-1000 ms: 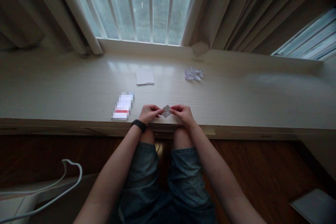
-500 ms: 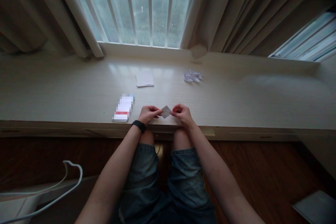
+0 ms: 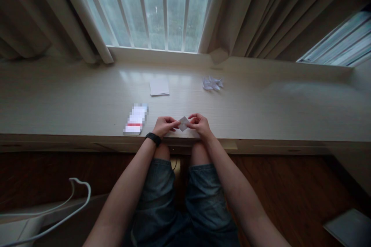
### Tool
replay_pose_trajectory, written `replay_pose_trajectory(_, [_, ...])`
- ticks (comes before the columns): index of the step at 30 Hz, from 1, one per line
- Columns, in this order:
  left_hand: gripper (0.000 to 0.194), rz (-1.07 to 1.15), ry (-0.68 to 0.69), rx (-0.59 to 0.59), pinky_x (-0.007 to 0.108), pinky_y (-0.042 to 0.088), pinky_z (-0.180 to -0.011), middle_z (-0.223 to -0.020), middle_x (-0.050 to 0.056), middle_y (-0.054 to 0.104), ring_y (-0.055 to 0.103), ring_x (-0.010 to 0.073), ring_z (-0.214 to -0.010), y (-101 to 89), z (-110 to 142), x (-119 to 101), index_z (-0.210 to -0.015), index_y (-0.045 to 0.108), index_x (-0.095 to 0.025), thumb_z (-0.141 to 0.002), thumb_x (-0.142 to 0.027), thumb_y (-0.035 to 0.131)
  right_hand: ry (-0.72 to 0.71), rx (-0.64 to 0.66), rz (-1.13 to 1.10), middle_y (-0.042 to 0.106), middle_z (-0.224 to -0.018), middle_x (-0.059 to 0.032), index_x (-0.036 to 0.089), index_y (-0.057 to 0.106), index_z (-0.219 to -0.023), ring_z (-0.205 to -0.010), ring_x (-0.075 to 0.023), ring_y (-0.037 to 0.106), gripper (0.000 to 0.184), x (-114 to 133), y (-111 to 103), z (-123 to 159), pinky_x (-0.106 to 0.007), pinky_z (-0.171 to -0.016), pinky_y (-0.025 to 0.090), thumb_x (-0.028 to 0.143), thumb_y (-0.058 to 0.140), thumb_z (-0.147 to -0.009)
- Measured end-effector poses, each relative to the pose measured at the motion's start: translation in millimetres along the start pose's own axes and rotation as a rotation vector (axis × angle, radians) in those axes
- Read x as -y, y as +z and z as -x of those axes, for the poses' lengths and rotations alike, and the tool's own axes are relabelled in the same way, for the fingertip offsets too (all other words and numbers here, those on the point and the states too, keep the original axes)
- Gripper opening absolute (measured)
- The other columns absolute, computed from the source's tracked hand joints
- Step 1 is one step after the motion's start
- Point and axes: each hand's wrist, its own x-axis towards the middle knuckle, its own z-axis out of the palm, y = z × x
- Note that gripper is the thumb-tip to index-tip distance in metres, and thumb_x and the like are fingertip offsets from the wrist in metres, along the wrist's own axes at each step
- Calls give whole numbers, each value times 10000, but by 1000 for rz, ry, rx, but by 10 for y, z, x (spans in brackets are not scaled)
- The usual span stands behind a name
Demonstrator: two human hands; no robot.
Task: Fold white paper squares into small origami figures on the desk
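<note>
A small folded piece of paper (image 3: 183, 124), diamond-shaped and pale grey, is held up between my hands close to the front edge of the table. My left hand (image 3: 165, 125), with a black band on its wrist, pinches the left corner between thumb and fingers. At the right corner, my right hand (image 3: 200, 125) has its thumb and a finger closed on the paper, its other fingers curled above. Farther back lie a stack of white paper squares (image 3: 159, 87) and, to the right, a cluster of folded paper pieces (image 3: 212, 83).
A phone (image 3: 136, 119) with a blurred-out screen lies left of my left hand. The pale tabletop (image 3: 275, 112) runs along a barred window (image 3: 150, 15) with curtains on both sides. At lower left, a white cable (image 3: 84, 200) loops above the floor.
My right thumb and fingers have shifted slightly left, farther over the paper's right corner. My left hand keeps its pinch, and the things on the table stay put.
</note>
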Motion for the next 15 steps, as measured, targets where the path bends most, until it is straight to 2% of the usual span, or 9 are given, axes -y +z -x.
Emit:
replay_pose_trajectory(4, [385, -27, -10, 26, 214, 486, -478, -617, 60, 665, 609, 126, -539, 20, 0, 2, -693, 674, -89, -616, -448, 790, 6, 76, 32, 597, -626, 44, 194, 603, -990, -559, -111, 526, 511, 47, -10, 15, -235, -549, 392, 385, 804, -561])
replay_pose_trajectory(7, [378, -59, -4, 49, 216, 491, -481, -606, 64, 668, 611, 127, -536, 35, 3, 3, -690, 673, -86, -625, -441, 785, 26, 98, 77, 618, -638, 24, 184, 613, -954, -568, -127, 551, 465, 56, 27, 22, -241, -540, 400, 404, 788, -584])
replay_pose_trajectory(12, [376, -97, 18, 115, 217, 496, -495, -616, 70, 679, 624, 138, -555, 47, 2, 17, -707, 683, -93, -655, -457, 758, 47, 53, 71, 518, -526, 81, 197, 594, -915, -444, -85, 438, 480, 52, 45, 35, -212, -448, 328, 414, 811, -547])
replay_pose_trajectory(15, [375, -139, 37, 149, 210, 491, -510, -642, 70, 693, 625, 135, -563, 43, -6, 30, -746, 695, -103, -689, -473, 725, 55, 45, 45, 494, -514, 95, 204, 575, -908, -441, -80, 424, 496, 51, 18, 41, -209, -446, 329, 403, 823, -526])
